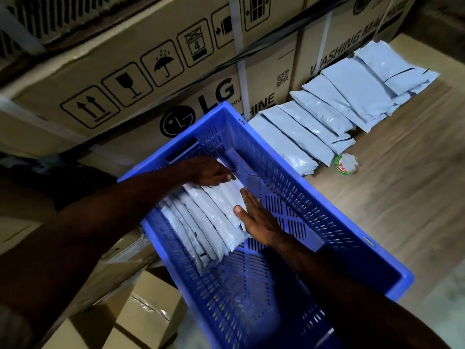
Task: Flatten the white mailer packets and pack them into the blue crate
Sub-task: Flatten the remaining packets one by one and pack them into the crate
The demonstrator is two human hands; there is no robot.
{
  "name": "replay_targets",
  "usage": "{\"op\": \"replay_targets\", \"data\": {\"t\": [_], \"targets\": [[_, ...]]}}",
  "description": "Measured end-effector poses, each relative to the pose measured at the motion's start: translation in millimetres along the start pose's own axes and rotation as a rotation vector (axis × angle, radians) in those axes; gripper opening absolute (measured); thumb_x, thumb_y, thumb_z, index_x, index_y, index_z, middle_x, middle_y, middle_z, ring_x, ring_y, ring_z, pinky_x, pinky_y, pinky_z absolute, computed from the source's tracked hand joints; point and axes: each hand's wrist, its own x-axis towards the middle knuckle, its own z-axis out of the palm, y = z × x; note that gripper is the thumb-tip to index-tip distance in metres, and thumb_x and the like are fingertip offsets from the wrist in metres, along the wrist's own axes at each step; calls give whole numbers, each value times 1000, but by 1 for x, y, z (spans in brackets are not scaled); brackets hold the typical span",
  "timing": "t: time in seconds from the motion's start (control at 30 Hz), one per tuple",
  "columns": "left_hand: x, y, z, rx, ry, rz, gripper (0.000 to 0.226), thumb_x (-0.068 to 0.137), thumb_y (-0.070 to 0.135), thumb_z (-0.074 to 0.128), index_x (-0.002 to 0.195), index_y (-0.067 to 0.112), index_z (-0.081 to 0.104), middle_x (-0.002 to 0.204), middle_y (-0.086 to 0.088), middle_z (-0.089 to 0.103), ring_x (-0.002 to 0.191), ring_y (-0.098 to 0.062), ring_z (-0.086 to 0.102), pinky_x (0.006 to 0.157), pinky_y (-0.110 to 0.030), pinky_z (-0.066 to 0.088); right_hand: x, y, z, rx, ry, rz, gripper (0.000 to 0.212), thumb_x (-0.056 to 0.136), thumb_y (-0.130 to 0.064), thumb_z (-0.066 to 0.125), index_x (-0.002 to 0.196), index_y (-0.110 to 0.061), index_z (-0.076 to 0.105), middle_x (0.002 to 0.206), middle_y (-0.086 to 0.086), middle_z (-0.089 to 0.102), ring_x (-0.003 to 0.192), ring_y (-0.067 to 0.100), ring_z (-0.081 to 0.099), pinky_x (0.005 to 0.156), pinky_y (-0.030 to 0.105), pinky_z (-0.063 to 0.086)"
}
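A blue slatted crate (pixel 314 197) fills the middle of the view. Several white mailer packets (pixel 208 222) stand on edge in a leaning row against its left wall. My left hand (pixel 208 171) rests on the far end of that row, fingers over the top packets. With straight fingers, my right hand (pixel 259 220) presses flat against the side of the outermost packet; its thumb lies on the packet's face. More white mailer packets (pixel 327 109) lie in an overlapping row on the floor beyond the crate, against the cartons.
Large LG washing machine cartons (pixel 151 79) form a wall behind the crate and the floor packets. A crumpled green and red wrapper (pixel 346 163) lies on the wooden floor right of the crate. Smaller cardboard boxes (pixel 141 311) sit at lower left.
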Motion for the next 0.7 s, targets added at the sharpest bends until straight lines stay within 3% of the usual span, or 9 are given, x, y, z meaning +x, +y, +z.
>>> {"op": "replay_targets", "data": {"t": [0.17, 0.3, 0.37, 0.5, 0.7], "targets": [[-11, -14, 12, 26, -21, -19, 42, 107, 48, 37, 144, 35, 52, 143, 6, 58, 134, -21, 52, 114, -38, 36, 3, 1, 12, -17, -14, -45, 67, 109, -51, 30, 165, -24, 5, 170, -11, 2, 148, -5, -9, 123, 25, -13], [-12, -25, 19, 29, -29, 38, 53, 104, 62, 24, 149, 40, 43, 150, 6, 51, 140, -20, 44, 120, -38, 30, 0, 1, 10, -66, -79, -57, 66, 109, -52, 26, 165, -25, 1, 166, -16, -3, 145, -5, -14, 121, 23, -15], [-13, -31, 25, 17, -15, 22, 55, 103, 65, 21, 148, 42, 42, 150, 7, 50, 141, -19, 43, 120, -42, 31, 2, 1, 13, -109, -72, -81, 67, 109, -51, 25, 164, -22, 0, 170, -9, -3, 146, -6, -12, 124, 26, -14], [-19, -28, 30, 27, -25, 51, 49, 107, 55, 28, 151, 37, 42, 155, 4, 45, 146, -19, 37, 123, -41, 25, 3, 2, 16, -140, -75, -90, 68, 109, -50, 23, 164, -20, -3, 172, -5, -6, 152, -1, -13, 125, 28, -14], [-26, -12, 16, 28, 54, 144, 76, 98, 70, 6, 150, 31, 45, 141, -3, 58, 134, -23, 50, 116, -45, 34, 2, 4, 15, -156, -29, -115, 68, 109, -49, 26, 164, -19, 1, 172, -4, -2, 156, 5, -7, 128, 33, -8]]}}
